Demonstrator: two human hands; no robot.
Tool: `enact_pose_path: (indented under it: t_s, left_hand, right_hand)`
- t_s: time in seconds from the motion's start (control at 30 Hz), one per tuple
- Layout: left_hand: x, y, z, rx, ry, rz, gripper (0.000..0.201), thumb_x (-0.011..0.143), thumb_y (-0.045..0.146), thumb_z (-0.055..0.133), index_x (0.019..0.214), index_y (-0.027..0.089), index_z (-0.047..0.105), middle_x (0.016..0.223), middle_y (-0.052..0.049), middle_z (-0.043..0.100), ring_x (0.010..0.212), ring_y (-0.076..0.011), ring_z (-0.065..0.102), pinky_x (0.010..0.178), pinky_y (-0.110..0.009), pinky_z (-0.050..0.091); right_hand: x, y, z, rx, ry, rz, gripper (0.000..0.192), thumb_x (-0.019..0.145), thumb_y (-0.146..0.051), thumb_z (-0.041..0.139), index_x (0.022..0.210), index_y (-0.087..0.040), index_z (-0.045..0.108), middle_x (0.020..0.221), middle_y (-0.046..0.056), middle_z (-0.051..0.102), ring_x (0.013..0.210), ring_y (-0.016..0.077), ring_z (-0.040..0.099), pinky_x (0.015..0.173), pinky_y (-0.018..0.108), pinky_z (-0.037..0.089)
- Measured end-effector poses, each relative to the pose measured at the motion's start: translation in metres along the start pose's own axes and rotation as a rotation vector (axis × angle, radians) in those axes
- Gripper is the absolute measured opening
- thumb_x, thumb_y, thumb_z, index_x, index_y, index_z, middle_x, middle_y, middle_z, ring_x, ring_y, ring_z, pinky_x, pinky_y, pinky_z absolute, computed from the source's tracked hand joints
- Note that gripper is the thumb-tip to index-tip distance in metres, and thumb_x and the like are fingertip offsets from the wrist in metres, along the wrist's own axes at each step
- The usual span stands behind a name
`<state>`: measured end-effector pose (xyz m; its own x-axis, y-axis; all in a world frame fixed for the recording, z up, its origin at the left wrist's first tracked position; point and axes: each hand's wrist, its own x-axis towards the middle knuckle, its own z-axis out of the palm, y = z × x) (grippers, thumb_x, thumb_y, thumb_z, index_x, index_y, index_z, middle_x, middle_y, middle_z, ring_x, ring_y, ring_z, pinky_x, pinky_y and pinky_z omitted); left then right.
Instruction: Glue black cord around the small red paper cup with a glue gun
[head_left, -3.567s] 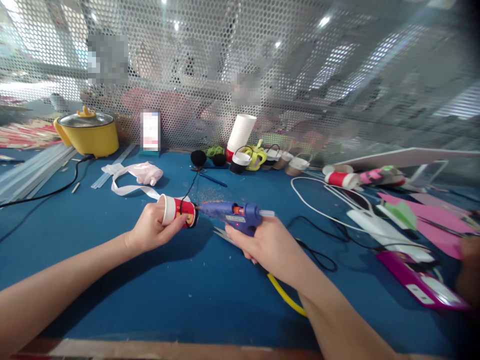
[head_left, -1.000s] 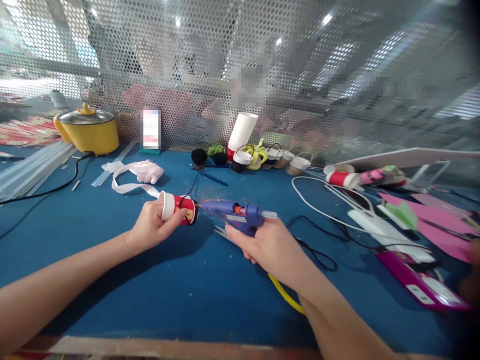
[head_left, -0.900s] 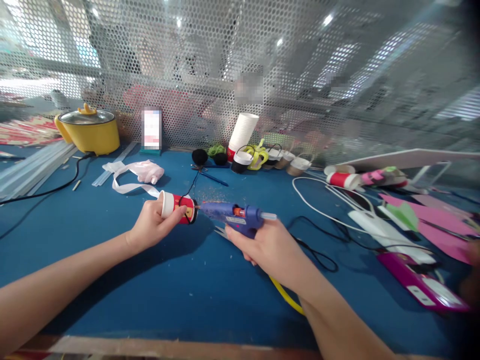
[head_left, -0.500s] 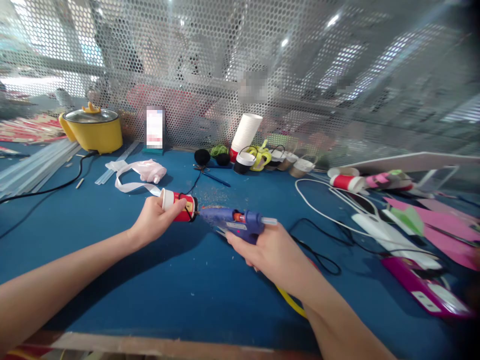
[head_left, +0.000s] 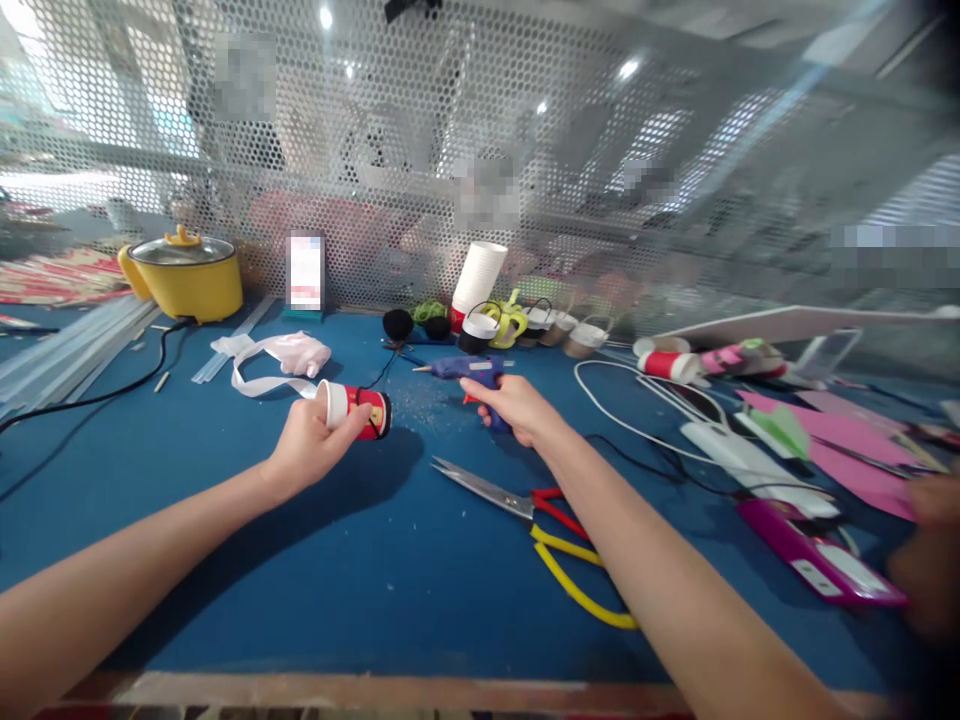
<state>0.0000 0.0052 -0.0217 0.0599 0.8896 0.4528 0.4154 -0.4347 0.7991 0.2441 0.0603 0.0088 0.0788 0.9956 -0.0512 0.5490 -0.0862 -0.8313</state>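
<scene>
The left hand point(head_left: 307, 450) is clenched around a small red-and-white paper cup point(head_left: 352, 410) lying on its side above the blue table point(head_left: 315, 580), a thin black cord trailing from its base. Right of it, the right hand point(head_left: 514, 405) grasps the blue hot glue gun point(head_left: 469, 369) by its handle, nozzle pointing left and well apart from the cup. It seems wise to keep the cup steady and fingers off the glued base, and to mind the scissors point(head_left: 525, 510) lying near the forearm.

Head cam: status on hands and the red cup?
Left hand grips red paper cup, held on its side above the table. Right hand holds blue glue gun, nozzle clear of cup. Scissors lie open between the arms.
</scene>
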Motion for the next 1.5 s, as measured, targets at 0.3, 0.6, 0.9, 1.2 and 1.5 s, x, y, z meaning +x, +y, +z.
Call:
enact_pose_path:
  t_s: [0.3,0.6,0.9,1.2,1.5]
  left_hand:
    - [0.0,0.0,-0.001,0.148,0.046,0.316,0.036,0.079,0.027,0.051,0.046,0.017,0.039,0.047,0.004,0.036,0.042,-0.0069,0.033,0.042,-0.021,0.026]
    - [-0.002,0.009,0.0,0.115,-0.124,0.606,0.031,0.081,0.019,0.05,0.05,0.017,0.045,0.046,0.003,0.047,0.045,-0.008,0.036,0.046,-0.022,0.03]
    - [-0.001,0.004,0.003,-0.122,-0.278,0.067,0.037,0.078,0.036,0.052,0.049,0.016,0.041,0.046,0.006,0.034,0.042,-0.0053,0.028,0.039,-0.02,0.022]
    - [0.007,0.011,0.003,-0.541,-0.253,-0.532,0.033,0.059,0.043,0.069,0.061,0.012,0.06,0.051,-0.001,0.058,0.043,-0.0079,0.045,0.043,-0.02,0.03]
    - [0.002,0.017,0.004,-0.574,-0.295,-0.485,0.027,0.058,0.036,0.072,0.059,0.012,0.061,0.049,0.001,0.057,0.042,-0.0075,0.044,0.041,-0.019,0.03]
  right_hand:
    - [0.01,-0.007,0.016,-0.175,0.038,-0.113,0.029,0.071,-0.039,0.065,0.055,-0.015,0.061,0.077,0.014,0.067,0.087,0.0234,0.06,0.074,0.029,0.045]
    - [-0.019,-0.048,0.057,0.26,-0.606,-0.238,0.053,0.077,-0.063,0.042,0.088,-0.02,0.07,0.103,0.006,0.066,0.105,0.0193,0.053,0.096,0.036,0.034]
    - [-0.042,-0.054,0.054,0.574,-0.522,-0.297,0.017,0.064,-0.031,0.07,0.072,-0.016,0.066,0.093,0.002,0.064,0.079,0.0106,0.058,0.079,0.027,0.044]
    - [-0.035,-0.053,0.043,0.509,-0.106,-0.412,0.019,0.067,-0.034,0.067,0.07,-0.016,0.062,0.062,-0.002,0.061,0.057,0.0077,0.05,0.057,0.022,0.038]
    - [-0.027,-0.044,0.048,0.383,-0.037,-0.462,0.02,0.07,-0.035,0.063,0.067,-0.016,0.059,0.061,-0.001,0.06,0.056,0.0091,0.05,0.058,0.023,0.04]
